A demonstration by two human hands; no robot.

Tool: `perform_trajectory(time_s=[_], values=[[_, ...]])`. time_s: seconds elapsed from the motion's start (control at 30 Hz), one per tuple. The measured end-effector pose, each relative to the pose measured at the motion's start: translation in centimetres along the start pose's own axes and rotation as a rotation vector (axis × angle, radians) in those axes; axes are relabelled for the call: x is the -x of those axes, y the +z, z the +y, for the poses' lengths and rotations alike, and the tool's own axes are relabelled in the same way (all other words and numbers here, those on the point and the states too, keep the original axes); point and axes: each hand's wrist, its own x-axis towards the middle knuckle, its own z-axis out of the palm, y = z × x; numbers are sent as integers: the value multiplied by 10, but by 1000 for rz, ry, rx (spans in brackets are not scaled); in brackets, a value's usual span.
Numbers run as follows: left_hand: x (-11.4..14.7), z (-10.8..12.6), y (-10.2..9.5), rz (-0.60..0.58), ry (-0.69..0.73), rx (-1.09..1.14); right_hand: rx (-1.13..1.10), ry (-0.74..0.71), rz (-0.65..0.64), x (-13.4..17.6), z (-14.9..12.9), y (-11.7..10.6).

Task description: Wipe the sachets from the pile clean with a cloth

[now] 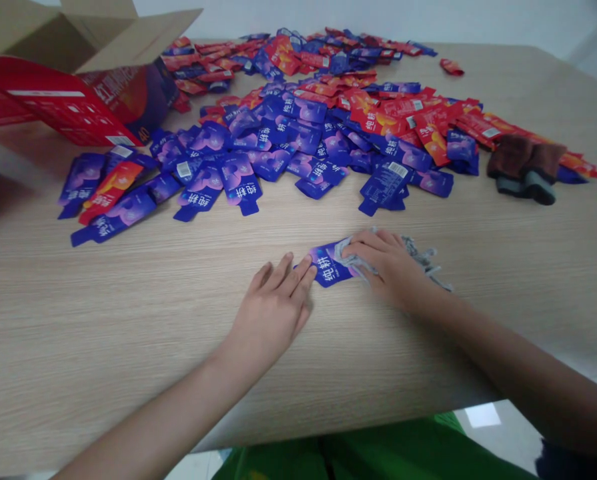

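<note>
A purple sachet [328, 265] with white lettering lies flat on the wooden table [128, 347] in front of me. The fingers of my left hand [277, 297] are stretched out, their tips resting on the sachet's narrow left end. On its right part, my right hand [391, 267] presses a bunched grey cloth [351, 250] with a stringy fringe, fingers curled over it. The right end of the sachet is hidden beneath the cloth and hand.
Beyond my hands spreads a large heap of purple sachets [278, 133] and red sachets [403, 117]. An opened cardboard box [103, 100] stands at the back left. A brown and grey folded cloth item [525, 167] lies at the right. One red sachet [451, 67] sits apart at the back.
</note>
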Motion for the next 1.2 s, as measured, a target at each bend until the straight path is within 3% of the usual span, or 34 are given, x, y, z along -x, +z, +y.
perform_trajectory(time_s=[0.2, 0.33, 0.5, 0.7, 0.93, 1.07, 1.2], values=[[-2, 2, -1, -2, -9, -1, 55, 161, 75, 8, 35, -22], [-1, 2, 1, -1, -4, -8, 30, 73, 164, -8, 10, -25], [0, 1, 1, 13, 7, -8, -10, -127, -18, -17, -24, -3], [0, 1, 0, 0, -3, 5, -29, -5, 43, 1, -4, 5], [-1, 3, 0, -16, -13, -5, -122, 241, 112, 3, 32, -17], [-1, 4, 0, -21, -14, -29, -114, 213, 222, -20, 11, -22], [-1, 5, 1, -15, -5, -46, -52, 11, 89, -32, -26, -1]])
